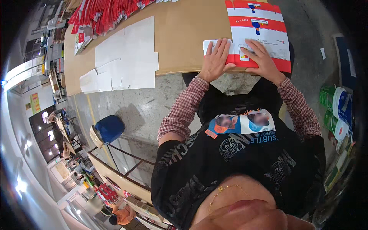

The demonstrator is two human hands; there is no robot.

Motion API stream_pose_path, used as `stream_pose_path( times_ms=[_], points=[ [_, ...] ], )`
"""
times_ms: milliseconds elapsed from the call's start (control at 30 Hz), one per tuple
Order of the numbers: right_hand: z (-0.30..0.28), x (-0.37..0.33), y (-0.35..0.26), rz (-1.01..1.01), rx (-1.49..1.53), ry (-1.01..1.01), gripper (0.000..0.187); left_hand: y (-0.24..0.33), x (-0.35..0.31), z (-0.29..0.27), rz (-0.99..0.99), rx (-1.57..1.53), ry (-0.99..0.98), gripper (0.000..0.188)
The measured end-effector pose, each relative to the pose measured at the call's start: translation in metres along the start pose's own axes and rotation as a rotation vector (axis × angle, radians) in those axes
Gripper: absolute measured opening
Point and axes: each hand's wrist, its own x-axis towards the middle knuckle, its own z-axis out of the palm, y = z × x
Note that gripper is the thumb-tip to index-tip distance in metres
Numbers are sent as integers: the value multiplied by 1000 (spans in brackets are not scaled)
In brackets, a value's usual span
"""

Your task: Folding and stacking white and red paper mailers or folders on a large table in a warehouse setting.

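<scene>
A red and white printed carton blank (258, 34) lies unfolded at the right end of the brown table, reaching past its front edge. My left hand (216, 61) rests palm down on the blank's white left flap, fingers stretched out. To its right, my right hand (263, 60) lies on the printed panel with its fingers spread. Both hands are open and press on the cardboard near the table's front edge. Part of the blank is hidden beneath them.
White flat cardboard sheets (126, 57) lie on the brown table (184, 34) to the left. Behind them stands a pile of red folded cartons (103, 11). A blue bin (110, 128) is on the floor at left; green and white tubs (337, 111) stand at right.
</scene>
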Motion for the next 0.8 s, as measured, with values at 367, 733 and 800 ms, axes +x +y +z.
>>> stream_pose_path(
  times_ms=[367,733,800],
  points=[
    [5,-2,1,-20,-63,-21,58,-3,33,17,-210,115,0,57],
    [-35,-63,16,733,1859,1188,46,21,47,31,-371,-285,280,47],
    [8,-29,-7,611,1883,1092,43,56,48,35,-389,-472,400,54]
  ],
)
